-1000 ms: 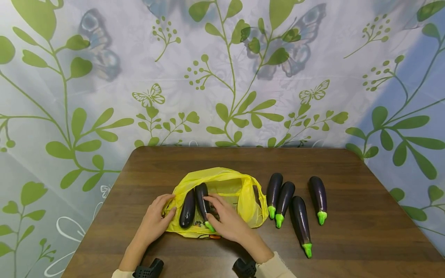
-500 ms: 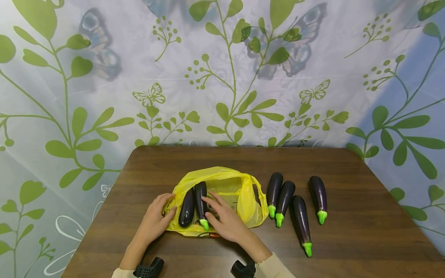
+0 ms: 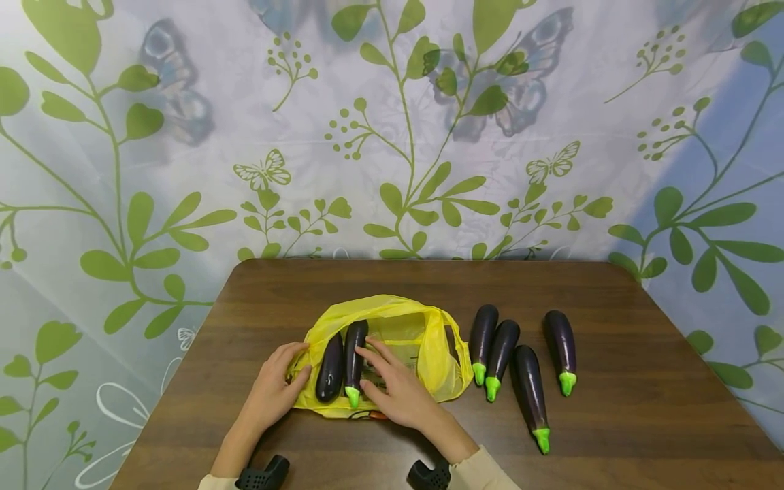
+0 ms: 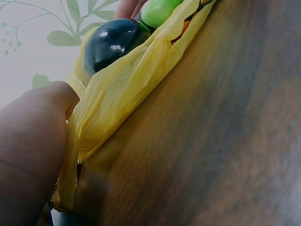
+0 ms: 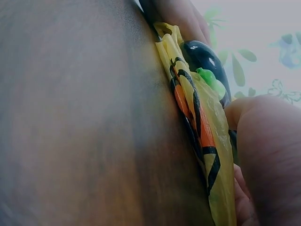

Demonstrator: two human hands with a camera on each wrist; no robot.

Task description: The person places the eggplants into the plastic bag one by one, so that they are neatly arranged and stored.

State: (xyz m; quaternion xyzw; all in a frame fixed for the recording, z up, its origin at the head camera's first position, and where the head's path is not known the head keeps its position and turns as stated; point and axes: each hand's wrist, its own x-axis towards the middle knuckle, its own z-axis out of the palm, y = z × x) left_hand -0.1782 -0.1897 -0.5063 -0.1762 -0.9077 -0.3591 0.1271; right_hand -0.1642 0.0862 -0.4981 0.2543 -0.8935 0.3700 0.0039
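A yellow plastic bag lies on its side with its mouth toward me. Two dark eggplants lie inside at its left: one eggplant with its rounded end toward me, and beside it another eggplant with its green stem end near the bag's mouth. My left hand holds the bag's left edge between thumb and fingers; in the left wrist view the plastic runs past the thumb. Fingers spread and slightly bent, my right hand touches the green-stemmed eggplant's right side. The left fingertips are partly hidden.
Right of the bag, on the brown wooden table, lie several more eggplants, among them one eggplant nearer me and one eggplant farthest right. A dark shape shows at the bag's right side. A patterned cloth hangs behind.
The green-stemmed eggplant has turned, its stem end shifting left, so it lies more nearly alongside the other one. My right hand has shifted only slightly; my left hand has stayed in place.
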